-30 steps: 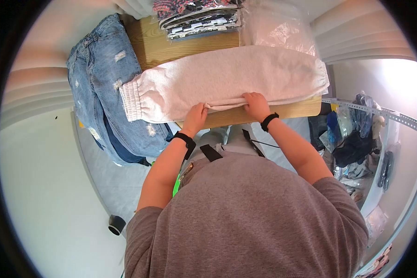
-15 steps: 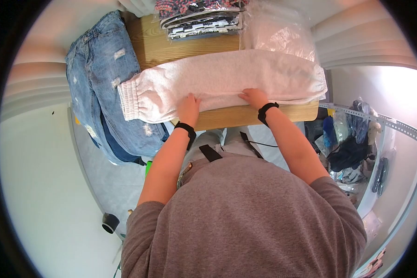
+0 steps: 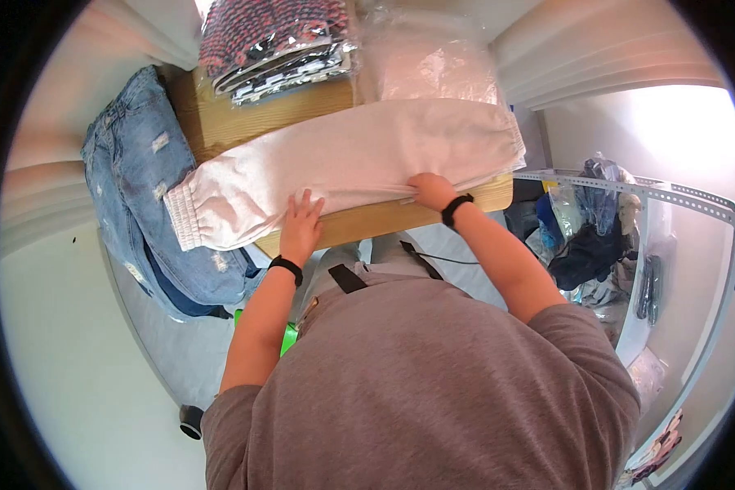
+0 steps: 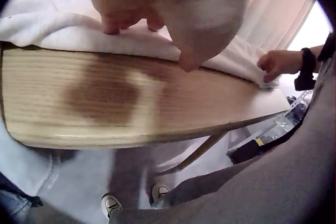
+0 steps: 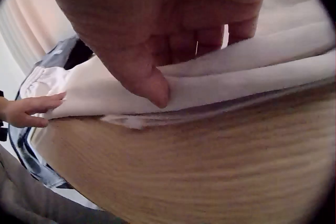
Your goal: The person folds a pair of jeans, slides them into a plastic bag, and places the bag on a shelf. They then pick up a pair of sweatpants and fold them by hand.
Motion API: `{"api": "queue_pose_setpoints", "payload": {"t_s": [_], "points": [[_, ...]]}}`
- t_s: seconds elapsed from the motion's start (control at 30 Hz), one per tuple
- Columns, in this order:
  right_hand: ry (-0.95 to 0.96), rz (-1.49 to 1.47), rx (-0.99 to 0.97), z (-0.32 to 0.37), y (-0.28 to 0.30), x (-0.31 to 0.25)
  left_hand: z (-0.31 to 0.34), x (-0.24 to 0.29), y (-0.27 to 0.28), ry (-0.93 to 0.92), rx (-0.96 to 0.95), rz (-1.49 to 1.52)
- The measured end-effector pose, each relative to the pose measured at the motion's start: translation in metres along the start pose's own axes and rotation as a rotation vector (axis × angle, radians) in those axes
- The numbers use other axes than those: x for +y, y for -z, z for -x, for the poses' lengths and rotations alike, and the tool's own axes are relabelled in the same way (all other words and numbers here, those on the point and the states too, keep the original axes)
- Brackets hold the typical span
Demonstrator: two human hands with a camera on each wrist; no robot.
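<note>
Folded lengthwise, a pair of pale sweatpants [image 3: 343, 155] with a gathered elastic cuff lies across the wooden table [image 3: 498, 194]. My left hand [image 3: 300, 229] rests near the cuffed end, fingers spread over the near edge of the cloth. In the left wrist view its fingertips touch the fabric and the thumb points down past the fold. Farther right, my right hand [image 3: 433, 193] pinches the near edge. The right wrist view has its thumb in front of the fold and the fingers behind a ridge of cloth.
Ripped blue jeans [image 3: 131, 171] hang over the table's left side. Behind the sweatpants are bagged folded clothes [image 3: 278, 49] and clear plastic bags [image 3: 433, 61]. A metal rack [image 3: 670, 196] with bagged garments stands at the right. Curtains [image 3: 612, 49] enclose the far side.
Both hands pinched the near edge close together at first. My left hand has let go, shifted left and spread its fingers; the right stays at the edge. The head view has shifted.
</note>
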State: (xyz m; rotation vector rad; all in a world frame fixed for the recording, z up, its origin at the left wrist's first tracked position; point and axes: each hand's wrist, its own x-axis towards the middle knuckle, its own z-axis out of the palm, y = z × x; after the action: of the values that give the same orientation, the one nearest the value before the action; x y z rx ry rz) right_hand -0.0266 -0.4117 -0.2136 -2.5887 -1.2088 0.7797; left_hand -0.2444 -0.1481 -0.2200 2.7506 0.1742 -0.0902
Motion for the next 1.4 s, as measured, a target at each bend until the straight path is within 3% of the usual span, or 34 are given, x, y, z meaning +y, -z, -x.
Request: {"api": "queue_pose_setpoints", "payload": {"t_s": [0.1, 0.17, 0.2, 0.27, 0.33, 0.37, 0.43, 0.6, 0.67, 0.83, 0.9, 1.03, 1.1, 1.13, 1.2, 1.4], "points": [[-0.19, 0.007, 0.021, 0.039, 0.016, 0.079, 0.001, 0.002, 0.0, 0.03, -0.09, -0.008], [-0.444, 0.029, 0.151, 0.062, 0.023, 0.142, 0.001, 0.003, 0.001, 0.016, -0.108, -0.01], [-0.661, 0.057, 0.143, 0.071, 0.041, 0.154, 0.0, 0.002, 0.001, 0.009, -0.129, -0.017], [-0.86, -0.02, 0.371, 0.084, 0.057, 0.185, -0.002, 0.0, 0.001, 0.001, -0.146, 0.006], [-0.864, -0.11, 0.646, 0.084, 0.067, 0.208, -0.003, 0.004, 0.006, 0.043, -0.204, 0.017], [-0.858, -0.111, 0.649, 0.079, 0.074, 0.212, -0.004, 0.006, 0.01, 0.051, -0.23, 0.005], [-0.688, -0.305, 0.812, 0.065, 0.083, 0.216, -0.008, 0.009, 0.016, 0.072, -0.274, -0.001], [-0.666, -0.484, 0.729, 0.015, 0.083, 0.229, -0.014, 0.009, 0.017, 0.129, -0.389, -0.044], [-0.865, -0.458, 0.552, 0.004, 0.085, 0.228, -0.014, 0.008, 0.018, 0.068, -0.375, -0.053], [-0.927, -0.494, 0.295, -0.004, 0.092, 0.248, -0.02, 0.017, 0.026, 0.137, -0.455, -0.063], [-0.923, -0.659, 0.147, -0.006, 0.089, 0.26, -0.02, 0.018, 0.026, 0.17, -0.483, -0.053], [-0.911, -0.708, 0.171, -0.013, 0.079, 0.275, -0.02, 0.018, 0.027, 0.141, -0.45, -0.05], [-0.963, -0.497, 0.174, 0.002, 0.115, 0.226, -0.02, 0.018, 0.027, 0.139, -0.443, -0.04], [-0.961, -0.496, 0.176, 0.0, 0.113, 0.227, -0.02, 0.018, 0.026, 0.156, -0.453, -0.034], [-0.985, -0.692, 0.123, -0.005, 0.092, 0.245, -0.019, 0.019, 0.026, 0.168, -0.462, -0.031], [-0.982, -0.715, 0.14, -0.003, 0.088, 0.254, -0.016, 0.014, 0.021, 0.116, -0.439, -0.068]]}}
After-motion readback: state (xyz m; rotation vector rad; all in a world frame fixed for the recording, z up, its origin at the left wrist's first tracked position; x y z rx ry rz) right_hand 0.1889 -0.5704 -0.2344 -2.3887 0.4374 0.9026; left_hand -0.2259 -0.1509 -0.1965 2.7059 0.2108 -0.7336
